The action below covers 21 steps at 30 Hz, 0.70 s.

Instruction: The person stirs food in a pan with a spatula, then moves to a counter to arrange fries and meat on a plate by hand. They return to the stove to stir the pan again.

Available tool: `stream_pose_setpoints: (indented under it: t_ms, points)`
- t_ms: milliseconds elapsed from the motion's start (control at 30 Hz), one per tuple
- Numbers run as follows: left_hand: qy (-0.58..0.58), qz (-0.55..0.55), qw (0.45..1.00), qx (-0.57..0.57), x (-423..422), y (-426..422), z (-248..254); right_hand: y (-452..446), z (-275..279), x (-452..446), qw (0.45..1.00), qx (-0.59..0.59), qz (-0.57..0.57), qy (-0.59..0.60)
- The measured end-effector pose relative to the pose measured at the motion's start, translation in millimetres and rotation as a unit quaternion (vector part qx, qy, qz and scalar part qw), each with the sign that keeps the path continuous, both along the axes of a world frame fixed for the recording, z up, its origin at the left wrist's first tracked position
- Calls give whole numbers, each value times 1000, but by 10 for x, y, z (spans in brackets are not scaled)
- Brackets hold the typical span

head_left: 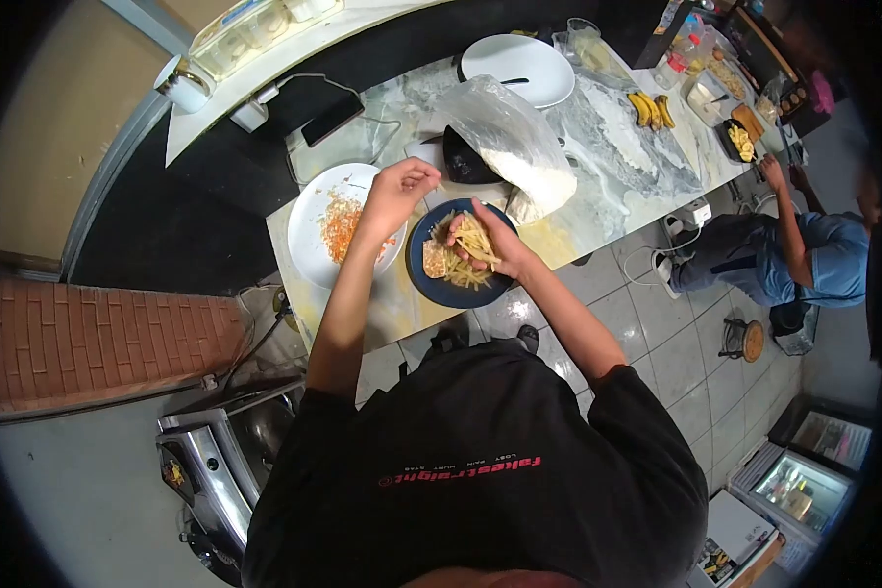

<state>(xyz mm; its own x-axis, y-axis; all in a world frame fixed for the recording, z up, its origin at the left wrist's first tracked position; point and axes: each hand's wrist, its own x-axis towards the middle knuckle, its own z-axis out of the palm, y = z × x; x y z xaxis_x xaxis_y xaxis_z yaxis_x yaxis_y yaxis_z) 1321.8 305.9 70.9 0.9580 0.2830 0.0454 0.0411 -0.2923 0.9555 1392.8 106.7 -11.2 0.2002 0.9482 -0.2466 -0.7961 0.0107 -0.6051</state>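
Nearest is the shirt (559, 421), soft black cloth with red lettering (461, 472). Beyond it, by the near edge of the glossy, marble-patterned table (608, 216), sits a round, dark-blue bowl (427, 290). In it lie thin, pale-yellow strips (468, 276), loosely tangled, and at its 9 o'clock side a rough, speckled orange-and-cream slab (434, 260).

The right hand (507, 242) comes in from 4 o'clock, its fingers curled round a handful (476, 238) of the same strips, thumb lying along the upper side. The handful is over the bowl, its long axis running from 11 to 5 o'clock. The left hand (397, 191) hangs at the bowl's 11 o'clock, apart from it, fingers bent and tips drawn narrow; I cannot tell whether they hold anything.

Between 9 and 10 o'clock of the bowl is a white, round plate (309, 240) with coarse orange and pale shreds (341, 220). A crinkled, clear plastic bag (514, 127) with something white inside lies at 1 o'clock. Farther off are curved yellow bananas (652, 111) at 2 o'clock, and a person (823, 255) in blue at 3.
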Motion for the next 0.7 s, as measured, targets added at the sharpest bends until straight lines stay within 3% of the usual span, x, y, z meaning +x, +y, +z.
stream_pose_setpoints:
  t_ms: [133,200,267,300,333,400,600,700]
  points:
    - [43,-29,999,-13,-216,-281,-45,56,-295,63,996,30,-42,66]
    - [56,-25,997,-42,-239,-481,-98,106,-389,79,993,-14,-75,90]
    - [77,-48,995,33,-217,-604,-67,120,-431,89,993,-14,-71,91]
    - [-7,-58,978,202,-183,-585,-140,125,-400,76,993,-21,-76,88]
    - [-7,-57,978,201,-182,-580,-216,130,-374,72,993,-27,-82,83]
    - [-68,-7,946,317,-178,-601,-279,142,-357,71,994,-20,-67,80]
    - [-57,90,984,140,-478,-626,-242,126,-321,95,993,-16,-47,110]
    - [-41,113,977,176,-748,-686,-343,116,-312,94,987,-37,-49,146]
